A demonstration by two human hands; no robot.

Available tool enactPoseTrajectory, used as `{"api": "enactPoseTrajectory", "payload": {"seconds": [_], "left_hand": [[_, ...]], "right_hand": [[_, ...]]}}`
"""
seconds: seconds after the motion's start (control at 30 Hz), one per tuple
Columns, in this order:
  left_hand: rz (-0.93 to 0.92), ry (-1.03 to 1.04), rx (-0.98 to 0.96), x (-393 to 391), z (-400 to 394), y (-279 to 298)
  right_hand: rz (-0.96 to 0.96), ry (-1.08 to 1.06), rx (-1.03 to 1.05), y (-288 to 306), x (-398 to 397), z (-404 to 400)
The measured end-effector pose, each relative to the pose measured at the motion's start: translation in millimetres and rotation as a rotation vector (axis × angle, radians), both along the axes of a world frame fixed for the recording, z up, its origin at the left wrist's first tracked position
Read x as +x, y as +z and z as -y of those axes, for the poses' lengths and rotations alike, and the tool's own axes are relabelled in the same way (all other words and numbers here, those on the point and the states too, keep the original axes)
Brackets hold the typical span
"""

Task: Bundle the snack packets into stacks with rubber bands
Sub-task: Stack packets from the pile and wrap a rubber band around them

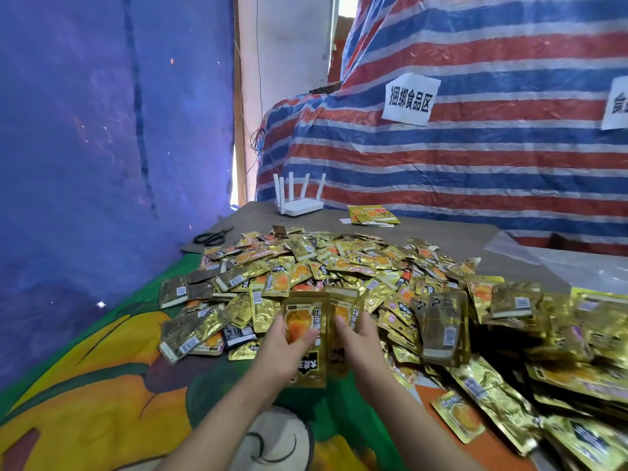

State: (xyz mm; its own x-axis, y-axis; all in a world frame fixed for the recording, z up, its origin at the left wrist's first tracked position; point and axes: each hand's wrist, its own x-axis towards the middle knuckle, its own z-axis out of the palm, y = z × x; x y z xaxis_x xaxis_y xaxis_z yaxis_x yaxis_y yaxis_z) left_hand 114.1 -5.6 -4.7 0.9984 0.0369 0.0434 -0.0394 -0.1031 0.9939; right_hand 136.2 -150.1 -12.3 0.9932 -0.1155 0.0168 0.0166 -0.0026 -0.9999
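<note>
A gold snack packet [307, 338] stands upright in the near centre, held by the left hand [283, 348], whose thumb lies across its printed front while the fingers curl round its left edge. Just right of it, a second packet [343, 334] is gripped by the right hand [362, 341], fingers wrapped round it from the right; the two packets touch or nearly touch along their inner edges. Both are lifted above a green and orange patterned cloth [102, 368] that covers the near part of the table.

Behind the hands lies a large heap of loose packets [339, 266], spreading left, right and far. At the right of the heap stands a bundled stack [441, 328] of packets on end; whether a band circles it is hard to tell. More packets [560, 385] lie blurred at the near right.

On the far left of the bare table top lie black scissors [213, 236]. Further back sits a white router [299, 202] with upright antennas, and right of it a small pile of packets [373, 215]. A striped tarpaulin [475, 164] behind carries a paper sign [410, 98].
</note>
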Motion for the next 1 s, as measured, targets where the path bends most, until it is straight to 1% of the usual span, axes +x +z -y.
{"api": "enactPoseTrajectory", "payload": {"seconds": [0.07,0.13,0.2,0.3,0.37,0.43,0.53,0.63,0.7,0.8,0.87,1.0], "left_hand": [[0.007,0.043,0.061,-14,11,-6],[-0.019,0.089,0.137,-27,20,-14],[-0.016,0.056,0.158,-41,28,-24],[0.043,-0.031,0.153,-60,34,-37],[0.083,-0.057,0.126,-70,36,-44],[0.097,-0.067,0.146,-82,41,-50],[0.097,-0.109,0.134,-101,47,-62],[0.074,-0.181,0.097,-111,47,-65],[0.065,-0.223,0.124,-111,44,-65],[0.066,-0.257,0.193,-108,42,-63],[0.055,-0.259,0.202,-108,41,-63],[0.052,-0.229,0.188,-109,37,-69]], "right_hand": [[0.037,0.023,0.099,0,-24,-7],[0.081,0.033,0.099,-4,-46,-11],[0.122,0.003,0.058,-14,-64,-9],[0.175,-0.063,-0.038,-22,-89,-1],[0.201,-0.098,-0.064,-25,-104,4],[0.221,-0.118,-0.080,-29,-118,6],[0.198,-0.137,-0.099,-41,-138,6],[0.170,-0.082,-0.106,-48,-151,3],[0.156,-0.062,-0.074,-48,-152,3],[0.164,-0.072,-0.111,-47,-153,10],[0.164,-0.047,-0.180,-46,-155,13],[0.180,-0.033,-0.574,-46,-157,21]]}}
